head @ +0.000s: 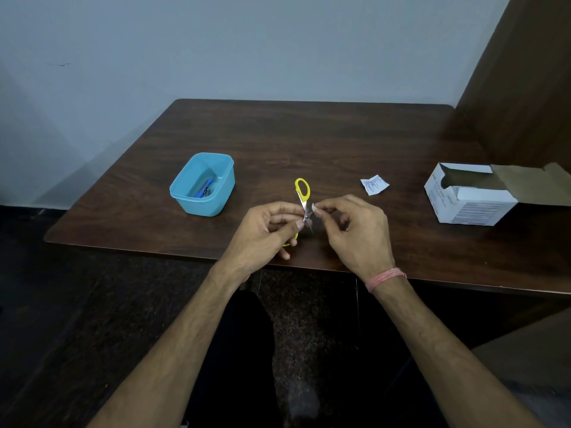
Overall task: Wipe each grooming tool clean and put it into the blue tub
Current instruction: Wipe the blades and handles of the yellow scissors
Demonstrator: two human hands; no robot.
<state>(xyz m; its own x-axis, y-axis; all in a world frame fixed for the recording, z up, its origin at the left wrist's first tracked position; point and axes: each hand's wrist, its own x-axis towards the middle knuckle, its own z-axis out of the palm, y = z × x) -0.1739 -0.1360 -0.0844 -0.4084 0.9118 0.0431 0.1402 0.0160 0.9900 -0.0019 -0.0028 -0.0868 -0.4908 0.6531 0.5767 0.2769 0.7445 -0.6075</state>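
The left hand [262,233] has its grip clamped on a small pair of steel scissors with yellow plastic handles [304,202]: thumb and curled fingers pinch it near the pivot, and one yellow loop shows below the thumb while the other loop stands up and away from the person. The blades are spread apart in a narrow cross. The right hand [355,233] has its grip pinched together on a small white wipe [315,208], thumb and forefinger holding it right against the upper blade, just beside the pivot. A pink thread band [386,278] circles the right wrist. Both hands hang above the near edge of the dark brown wooden bench [309,140], the scissors held in the air over it.

To the left of the hands, apart from them, the light blue rectangular plastic tub [202,184] stands on the bench, its lid off, with a blue-handled tool [204,187] lying inside on its floor. To the right, a torn white printed sachet [374,184] lies flat on the bench. Further right, near the bench's edge, a white cardboard box [469,196] sits with its flap folded open.
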